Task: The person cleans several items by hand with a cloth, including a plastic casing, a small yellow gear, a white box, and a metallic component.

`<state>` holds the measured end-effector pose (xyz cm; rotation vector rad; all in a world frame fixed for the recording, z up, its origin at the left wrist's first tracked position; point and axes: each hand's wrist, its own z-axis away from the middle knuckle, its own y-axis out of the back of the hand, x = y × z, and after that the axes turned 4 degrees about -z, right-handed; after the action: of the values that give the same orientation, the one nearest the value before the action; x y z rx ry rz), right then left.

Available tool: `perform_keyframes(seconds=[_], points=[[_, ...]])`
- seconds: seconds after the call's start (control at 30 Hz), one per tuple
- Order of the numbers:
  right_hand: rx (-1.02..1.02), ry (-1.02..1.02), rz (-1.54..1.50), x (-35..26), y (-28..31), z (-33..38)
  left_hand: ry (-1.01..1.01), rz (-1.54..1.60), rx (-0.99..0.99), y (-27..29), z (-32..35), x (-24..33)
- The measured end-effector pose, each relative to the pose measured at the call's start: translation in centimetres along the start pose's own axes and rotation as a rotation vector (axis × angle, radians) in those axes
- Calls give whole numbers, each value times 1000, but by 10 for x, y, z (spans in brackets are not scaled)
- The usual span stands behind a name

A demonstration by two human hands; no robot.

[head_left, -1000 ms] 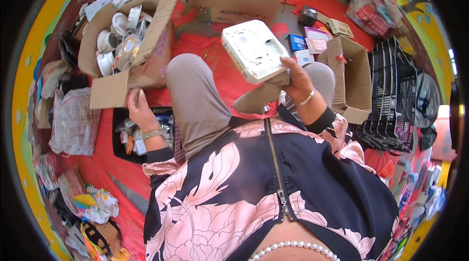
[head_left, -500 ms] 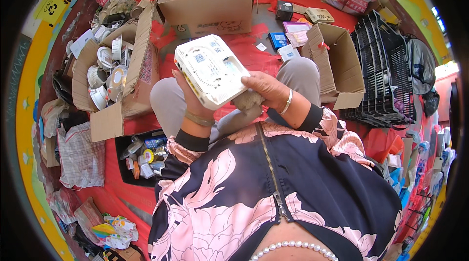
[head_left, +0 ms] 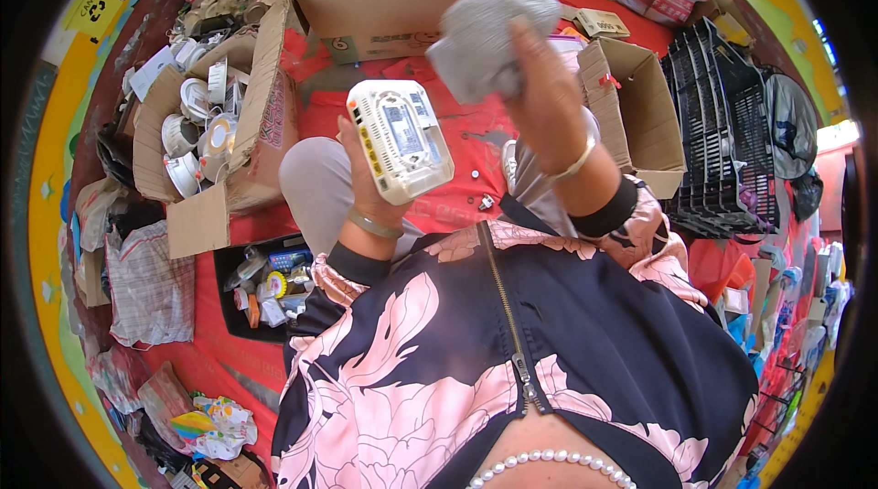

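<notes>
A white router [head_left: 412, 146] is tilted in my left hand [head_left: 364, 180], its row of yellow ports along the left side and its vented underside turned up. My fingers wrap its left and lower edges. Up and to the right, my right hand [head_left: 547, 114] is raised, gripping a bunched grey cloth [head_left: 489, 41] that is smeared by motion. The cloth and the router are apart. Small loose parts [head_left: 486, 203] lie on the red sheet between my legs.
An open carton [head_left: 389, 13] stands ahead. At left, another carton [head_left: 261, 137] holds white round fixtures, with a black bin [head_left: 242, 324] of small items nearer me. To the right are a smaller open carton [head_left: 631, 105] and a black plastic crate [head_left: 713, 123].
My right hand has left the router and swung up and forward with the grey cloth. The router has turned in my left hand, bringing its port side into view.
</notes>
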<state>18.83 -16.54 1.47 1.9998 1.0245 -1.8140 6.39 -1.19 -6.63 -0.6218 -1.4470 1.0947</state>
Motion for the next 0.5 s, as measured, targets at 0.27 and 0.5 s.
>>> perform_keyframes(seconds=[0.27, 0.5], points=[[-311, 445, 786, 51, -70, 32, -136, 152, -543, 34, -9, -25], [-203, 537, 745, 48, -80, 18, -336, -565, -281, 24, -2, -17]])
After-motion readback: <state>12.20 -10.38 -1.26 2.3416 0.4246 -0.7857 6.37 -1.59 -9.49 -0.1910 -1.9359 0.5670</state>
